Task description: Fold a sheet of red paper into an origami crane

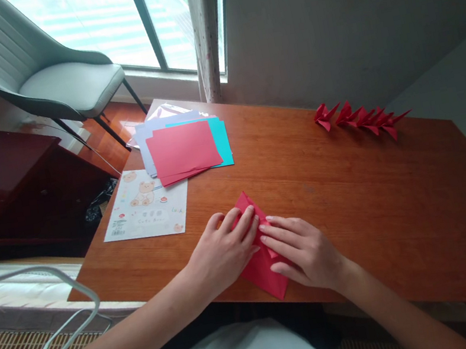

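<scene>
A folded piece of red paper [259,269] lies near the front edge of the wooden table [354,195], its upper tip pointing away from me. My left hand [224,251] lies flat on its left half with the fingers stretched out and pressed down. My right hand [303,249] rests on its right half, fingers extended, the fingertips meeting those of the left hand at a small fold in the middle. Both hands press the paper against the table; neither lifts it.
A stack of coloured sheets [185,147], red on top over teal and lilac, lies at the back left. A printed bear-pattern sheet [146,205] sits beside it. Several finished red folded figures [361,117] line the back right. A grey chair [59,85] stands by the window.
</scene>
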Demonstrator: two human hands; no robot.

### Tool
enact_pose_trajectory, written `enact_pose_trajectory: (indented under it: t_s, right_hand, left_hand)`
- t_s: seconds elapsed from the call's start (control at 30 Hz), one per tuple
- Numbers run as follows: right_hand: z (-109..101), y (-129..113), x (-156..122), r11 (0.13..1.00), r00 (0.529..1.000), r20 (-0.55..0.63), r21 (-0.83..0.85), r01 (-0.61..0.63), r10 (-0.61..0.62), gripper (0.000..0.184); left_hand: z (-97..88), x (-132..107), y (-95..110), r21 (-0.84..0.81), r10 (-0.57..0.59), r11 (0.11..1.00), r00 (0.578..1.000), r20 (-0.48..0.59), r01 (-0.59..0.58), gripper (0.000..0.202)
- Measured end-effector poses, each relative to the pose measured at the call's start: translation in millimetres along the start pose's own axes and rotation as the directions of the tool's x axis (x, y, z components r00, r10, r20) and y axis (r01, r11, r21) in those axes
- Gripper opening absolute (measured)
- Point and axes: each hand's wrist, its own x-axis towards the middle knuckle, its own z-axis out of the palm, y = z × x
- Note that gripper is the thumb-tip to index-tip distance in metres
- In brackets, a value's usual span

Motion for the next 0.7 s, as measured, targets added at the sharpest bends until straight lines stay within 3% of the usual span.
enact_pose_trajectory:
  t_s: [0.1, 0.2, 0.4, 0.7]
  right_hand:
    - [-7, 5, 15, 0.939, 0.964, -0.106, 0.271, -0.21, 0.246, 0.043]
    - [-4, 23, 44, 0.891, 0.891, -0.146, 0.23, -0.393, 0.43, 0.021]
    - [19, 61, 93, 0.892, 0.892, -0.023, 0.043, -0.449, 0.451, 0.009]
    - [18, 60, 92, 0.893, 0.895, 0.024, 0.071, -0.445, 0.444, 0.008]
  left_hand:
    - [-0.3, 1, 0, -0.01, 0.007, 1.0, 1.0, 0.011, -0.007, 0.044]
    - [-0.7, 1, 0, -0.016, 0.007, 1.0, 1.0, 0.02, -0.007, 0.046]
    - [1.8, 0, 1, -0.032, -0.008, 0.999, 1.0, 0.013, 0.008, 0.046]
    - [4.8, -1, 0, -0.089, -0.014, 0.996, 1.0, -0.005, 0.014, 0.046]
